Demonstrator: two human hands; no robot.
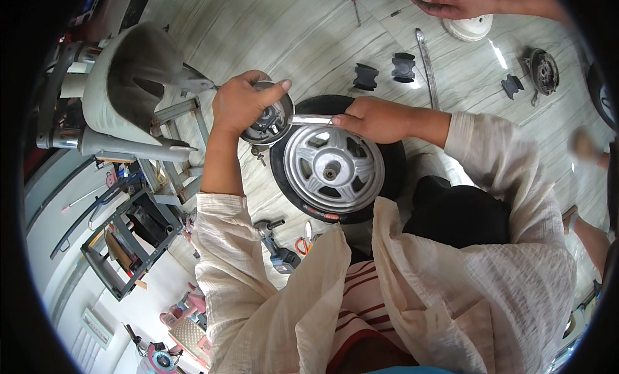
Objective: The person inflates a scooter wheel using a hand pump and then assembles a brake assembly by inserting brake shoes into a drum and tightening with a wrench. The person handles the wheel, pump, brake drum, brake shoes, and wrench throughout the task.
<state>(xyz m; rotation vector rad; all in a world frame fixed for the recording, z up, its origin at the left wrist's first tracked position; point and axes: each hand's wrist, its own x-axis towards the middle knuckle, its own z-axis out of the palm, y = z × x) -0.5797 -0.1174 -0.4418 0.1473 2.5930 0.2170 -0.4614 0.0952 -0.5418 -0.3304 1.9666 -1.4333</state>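
Note:
My left hand is closed around a round drum brake plate, its inner parts facing up. In my right hand is a shiny flat metal lever, gripped near one end, with its other end against the brake plate's edge. Whether the lever is hooked behind any part there cannot be made out. Just below both hands lies a wheel with silver spokes and a black tyre, flat on the floor. A few small metal parts rest beside the tyre, near my left wrist.
Two black curved pieces and a long metal bar lie ahead. At right is another brake plate. Another person's hand hovers over a white round part. A scooter front end stands left; a cordless driver lies nearer.

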